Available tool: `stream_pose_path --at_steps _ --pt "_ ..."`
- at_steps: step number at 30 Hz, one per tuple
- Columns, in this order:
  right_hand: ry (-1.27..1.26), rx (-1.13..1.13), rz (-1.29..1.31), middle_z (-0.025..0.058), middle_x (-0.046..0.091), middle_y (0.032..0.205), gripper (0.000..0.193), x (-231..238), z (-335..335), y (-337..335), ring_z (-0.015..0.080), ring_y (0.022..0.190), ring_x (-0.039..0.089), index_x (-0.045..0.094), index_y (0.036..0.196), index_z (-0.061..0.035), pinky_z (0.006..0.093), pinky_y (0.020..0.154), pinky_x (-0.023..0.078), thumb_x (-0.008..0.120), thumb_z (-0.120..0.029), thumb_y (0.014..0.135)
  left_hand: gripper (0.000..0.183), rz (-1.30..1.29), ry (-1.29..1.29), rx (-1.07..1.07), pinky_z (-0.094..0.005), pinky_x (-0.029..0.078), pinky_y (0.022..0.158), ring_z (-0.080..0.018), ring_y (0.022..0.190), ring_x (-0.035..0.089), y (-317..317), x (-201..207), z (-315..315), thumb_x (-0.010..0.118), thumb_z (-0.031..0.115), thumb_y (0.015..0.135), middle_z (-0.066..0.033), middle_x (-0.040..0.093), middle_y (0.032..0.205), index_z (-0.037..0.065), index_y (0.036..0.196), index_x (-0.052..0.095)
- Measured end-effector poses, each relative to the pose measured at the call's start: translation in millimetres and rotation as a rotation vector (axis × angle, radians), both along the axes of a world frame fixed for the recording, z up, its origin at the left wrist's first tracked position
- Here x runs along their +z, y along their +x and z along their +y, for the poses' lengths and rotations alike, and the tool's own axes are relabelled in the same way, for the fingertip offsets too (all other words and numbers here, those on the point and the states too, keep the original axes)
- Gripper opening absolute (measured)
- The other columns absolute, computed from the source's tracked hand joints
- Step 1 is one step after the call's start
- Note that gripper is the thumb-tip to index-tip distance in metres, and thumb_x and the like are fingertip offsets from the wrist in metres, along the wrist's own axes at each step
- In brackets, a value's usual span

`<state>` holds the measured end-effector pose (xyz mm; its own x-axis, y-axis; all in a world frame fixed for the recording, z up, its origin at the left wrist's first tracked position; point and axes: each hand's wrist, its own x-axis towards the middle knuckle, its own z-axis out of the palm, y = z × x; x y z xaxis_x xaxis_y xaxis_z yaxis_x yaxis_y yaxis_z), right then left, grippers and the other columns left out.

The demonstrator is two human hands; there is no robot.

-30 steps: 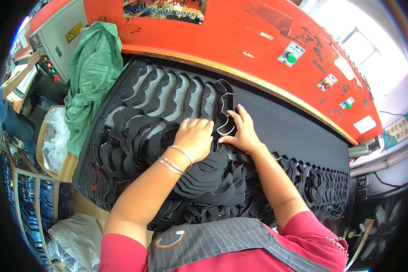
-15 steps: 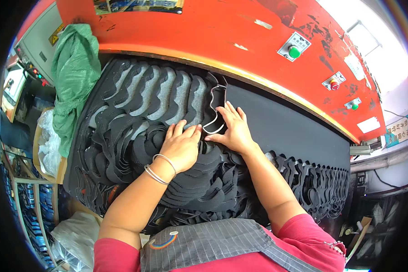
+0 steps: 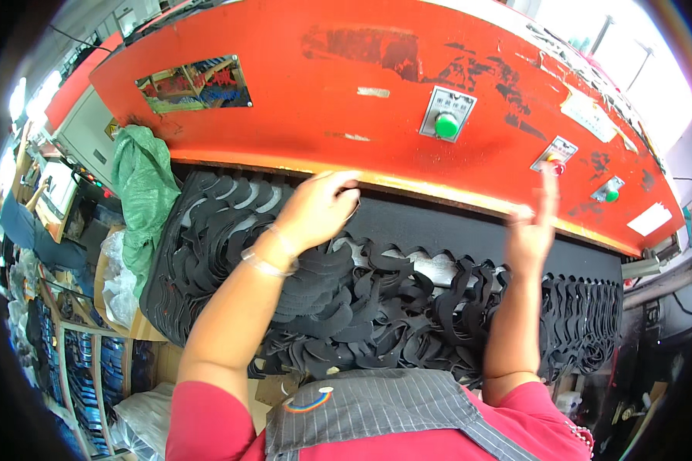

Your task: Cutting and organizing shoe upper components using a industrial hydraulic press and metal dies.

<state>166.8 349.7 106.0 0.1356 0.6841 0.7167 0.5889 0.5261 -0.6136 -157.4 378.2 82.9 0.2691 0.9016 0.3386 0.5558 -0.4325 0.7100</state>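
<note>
My left hand (image 3: 319, 206), with a bangle on its wrist, is at the lower edge of the orange-red press machine (image 3: 284, 115). Its fingers are bent together, and a thin curved edge shows just below them; what they hold is mostly hidden. My right hand (image 3: 532, 230) is raised at the right, blurred, index finger stretched up and nothing seen in it. In the picture its fingertip overlaps the area just below the red button (image 3: 555, 166); contact cannot be told. Below my hands lie heaped curved black foam pieces (image 3: 323, 284) on the black sheet (image 3: 415, 223).
Two green buttons, one large (image 3: 447, 125) and one small (image 3: 611, 196), sit on the machine's front. Green woven cloth (image 3: 142, 200) hangs at the left, above a carton (image 3: 148, 326) with clear plastic. A rack (image 3: 63, 369) stands at the lower left.
My right hand has left the wavy metal cutting die and risen to the right, toward the buttons. My left hand has moved up to the machine's edge. The die is now mostly out of sight.
</note>
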Motion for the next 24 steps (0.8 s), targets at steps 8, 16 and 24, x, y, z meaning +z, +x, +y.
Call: stream_pose_path --at_steps 8,16,24 --pt "0.276 -1.039 0.032 0.0303 0.021 0.15 0.086 44 87 230 0.0417 0.142 0.016 0.03 0.142 0.0058 0.0486 0.114 0.017 0.021 -0.066 0.095 0.035 0.057 0.344 -0.162 -0.0388 0.051 0.057 -0.0265 0.055 0.065 141 70 67 0.054 0.028 0.091 -0.0119 0.063 0.059 0.005 0.066 0.064" --pt "0.179 -0.392 0.034 0.0165 0.032 0.148 0.06 13 34 196 0.0258 0.136 0.033 0.031 0.144 0.0005 0.0378 0.111 0.025 0.049 -0.031 0.097 0.036 -0.012 0.126 -0.072 -0.0449 0.042 0.052 -0.0396 0.058 0.055 113 20 20 0.056 0.028 0.091 -0.0194 0.055 0.062 0.004 0.064 0.056" --pt "-0.463 0.511 -0.479 0.0138 0.066 0.093 0.051 -41 -94 7 0.0318 0.087 0.064 0.065 0.1 -0.0022 0.0389 0.077 0.052 0.081 -0.038 0.068 0.03 0.421 -0.09 -0.079 -0.041 0.052 0.073 -0.0301 0.087 0.063 82 -62 -135 0.062 0.036 0.085 -0.0119 0.064 0.085 0.006 0.082 0.063"
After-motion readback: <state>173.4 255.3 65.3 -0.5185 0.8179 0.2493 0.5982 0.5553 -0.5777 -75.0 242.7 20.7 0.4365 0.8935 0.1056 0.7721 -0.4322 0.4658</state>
